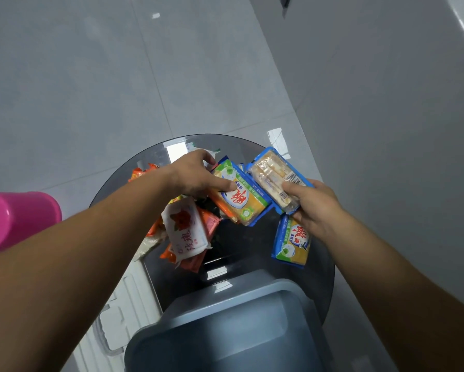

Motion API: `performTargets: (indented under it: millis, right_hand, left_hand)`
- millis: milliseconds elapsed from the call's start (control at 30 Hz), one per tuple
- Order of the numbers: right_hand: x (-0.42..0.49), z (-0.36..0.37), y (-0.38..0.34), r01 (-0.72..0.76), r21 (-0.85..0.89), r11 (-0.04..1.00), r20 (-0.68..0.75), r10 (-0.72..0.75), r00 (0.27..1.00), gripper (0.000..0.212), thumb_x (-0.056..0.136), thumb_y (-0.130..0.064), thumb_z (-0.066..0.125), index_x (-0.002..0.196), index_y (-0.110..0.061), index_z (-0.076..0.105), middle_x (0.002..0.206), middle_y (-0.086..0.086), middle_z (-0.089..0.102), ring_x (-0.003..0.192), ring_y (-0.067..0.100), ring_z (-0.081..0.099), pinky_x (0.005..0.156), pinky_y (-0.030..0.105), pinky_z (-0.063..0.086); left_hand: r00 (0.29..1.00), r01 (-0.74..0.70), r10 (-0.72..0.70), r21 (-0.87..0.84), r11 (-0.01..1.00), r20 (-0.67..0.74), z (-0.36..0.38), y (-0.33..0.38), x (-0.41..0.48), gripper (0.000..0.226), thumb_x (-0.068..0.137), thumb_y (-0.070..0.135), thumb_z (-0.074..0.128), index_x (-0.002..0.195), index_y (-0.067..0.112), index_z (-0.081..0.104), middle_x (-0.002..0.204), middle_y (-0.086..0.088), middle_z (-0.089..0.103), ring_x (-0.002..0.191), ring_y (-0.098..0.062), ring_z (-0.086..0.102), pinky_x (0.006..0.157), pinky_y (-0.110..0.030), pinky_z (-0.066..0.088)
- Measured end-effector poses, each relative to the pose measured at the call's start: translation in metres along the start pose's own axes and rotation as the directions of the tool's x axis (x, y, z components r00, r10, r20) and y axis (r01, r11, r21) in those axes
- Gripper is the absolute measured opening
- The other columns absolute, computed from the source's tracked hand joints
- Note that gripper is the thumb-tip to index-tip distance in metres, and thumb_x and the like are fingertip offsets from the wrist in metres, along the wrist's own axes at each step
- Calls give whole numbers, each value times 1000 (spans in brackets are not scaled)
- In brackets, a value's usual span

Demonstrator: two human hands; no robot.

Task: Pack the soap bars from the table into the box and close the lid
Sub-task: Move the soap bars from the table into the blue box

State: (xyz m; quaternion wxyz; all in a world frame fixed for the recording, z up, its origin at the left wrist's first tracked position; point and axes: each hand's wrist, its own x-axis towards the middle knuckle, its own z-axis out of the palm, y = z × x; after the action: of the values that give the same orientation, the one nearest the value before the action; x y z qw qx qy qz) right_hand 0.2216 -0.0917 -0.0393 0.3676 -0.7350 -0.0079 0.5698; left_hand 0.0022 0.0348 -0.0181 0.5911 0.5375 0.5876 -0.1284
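Observation:
Several wrapped soap bars lie on a round dark glass table (241,245). My left hand (196,174) grips a yellow bar in a blue-green wrapper (243,202), thumb on its top face. My right hand (315,202) holds a second blue-wrapped bar (272,173) turned back side up, barcode showing, lifted over the table's right part. A third blue-yellow bar (291,241) lies flat below my right hand. A white bar with a red flower (186,229) rests on orange-wrapped bars (188,260). The grey box (225,328) stands open at the near edge, its inside empty.
A white lid (118,318) lies on the floor left of the box. A pink plastic stool (16,216) stands at the far left. Grey tiled floor surrounds the table, and a grey wall runs along the right.

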Motion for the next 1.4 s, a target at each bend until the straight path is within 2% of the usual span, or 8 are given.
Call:
performTargets:
  millis: [233,400,533,733,833,1033,1300,1400]
  right_hand:
    - [0,-1,0,20,-98,995,73,-12,997,38,81,-25,83,112,-13,65,101,10,80,89,26,79,85,46,62]
    - [3,-2,-3,53,-155,986,103,-37,994,40,81,-26,83,113,-15,64,98,9,80,78,21,79,68,38,64]
    - [1,-1,2,70,-127,989,70,-62,996,41,83,-25,81,119,-16,63,104,10,78,87,23,79,77,43,64]
    - [-9,-5,4,195,-225,955,-32,-207,978,16,88,-34,74,99,-33,63,107,5,76,91,22,78,79,48,64]
    - [-13,-9,2,250,-266,931,-79,-279,957,8,90,-34,72,94,-32,66,103,0,75,90,21,77,77,48,64]
    - [-27,-34,11,234,-74,969,-142,-243,960,7,96,-20,66,90,-22,69,97,5,74,84,17,76,56,27,60]
    - [-55,-83,88,18,292,956,-153,28,988,7,100,-7,55,96,-8,62,118,20,68,97,29,71,62,33,64]
    - [-53,-80,103,-23,323,946,-139,72,988,9,99,-4,55,103,-8,62,120,20,68,102,30,70,74,41,62]
  left_hand:
    - [1000,-4,4,2,1000,4,1,-1,0,75,75,38,87,137,19,48,129,-9,65,104,-27,72,93,-46,62]
    - [1000,-10,10,-8,1000,1,1,-4,1,74,75,39,88,135,20,49,123,-6,67,98,-24,73,90,-44,63]
    - [1000,-10,10,-12,1000,6,1,-6,2,71,75,39,87,133,21,50,121,-5,67,95,-21,73,88,-42,64]
    - [1000,-6,6,35,999,15,-1,-4,4,66,75,40,87,126,21,49,110,0,64,93,-20,71,87,-40,63]
    - [1000,-2,1,75,997,14,-2,-4,3,84,60,52,90,127,19,52,115,-4,67,102,-27,72,92,-47,62]
    - [1000,-8,8,76,997,-2,-2,-5,-1,102,42,61,88,128,18,53,121,-7,67,107,-30,71,94,-50,61]
    - [1000,-29,29,138,990,7,2,-2,-4,94,48,60,87,124,16,54,110,-1,68,100,-21,69,86,-36,59]
    - [999,-50,49,91,995,13,6,-6,-7,86,55,55,89,123,11,60,106,-2,73,95,-18,71,82,-31,57]
